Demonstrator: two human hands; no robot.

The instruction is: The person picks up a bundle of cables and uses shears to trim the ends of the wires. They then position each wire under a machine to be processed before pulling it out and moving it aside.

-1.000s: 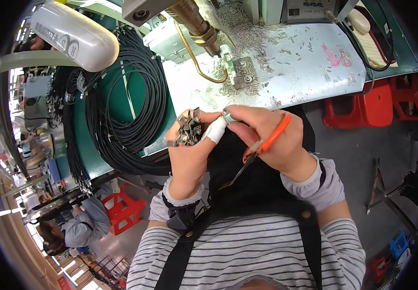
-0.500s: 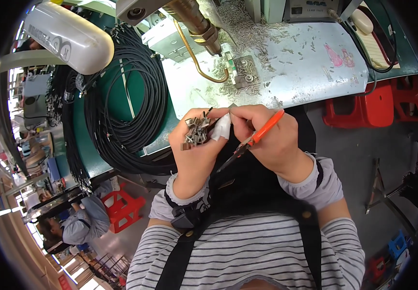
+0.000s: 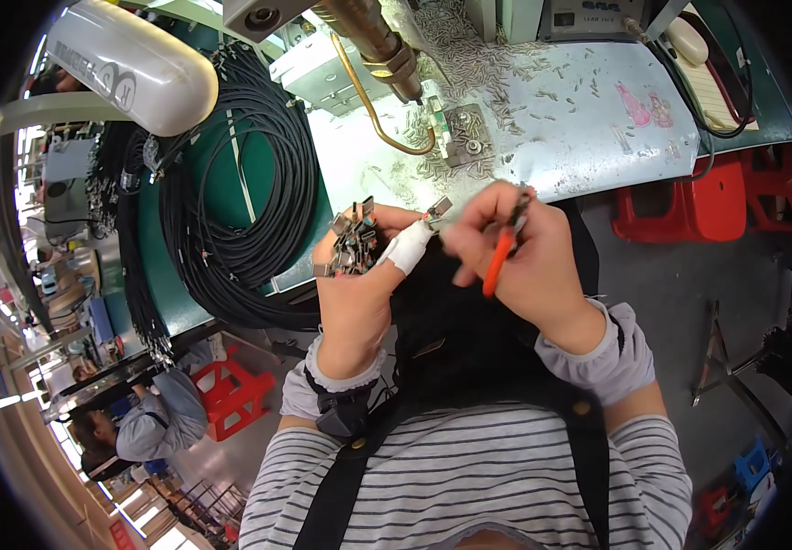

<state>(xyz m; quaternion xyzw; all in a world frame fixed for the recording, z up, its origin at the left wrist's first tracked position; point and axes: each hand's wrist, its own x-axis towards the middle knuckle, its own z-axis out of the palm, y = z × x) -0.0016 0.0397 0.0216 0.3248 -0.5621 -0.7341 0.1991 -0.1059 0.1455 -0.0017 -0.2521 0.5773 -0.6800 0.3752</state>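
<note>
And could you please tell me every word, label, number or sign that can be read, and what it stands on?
White rounded cylinder: dark lettering and round emblems, left unquoted.
Grey box at the back: light lettering, left unquoted.
Pink figures on the pale worktop: no legible wording.
Small metal connectors in the left hand: any markings are too small to read.

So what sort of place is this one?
Probably a cable-assembly workshop: coils of black cable on a green bench, small metal pieces scattered beside a bench machine, and an orange-handled tool in the right hand.
</note>
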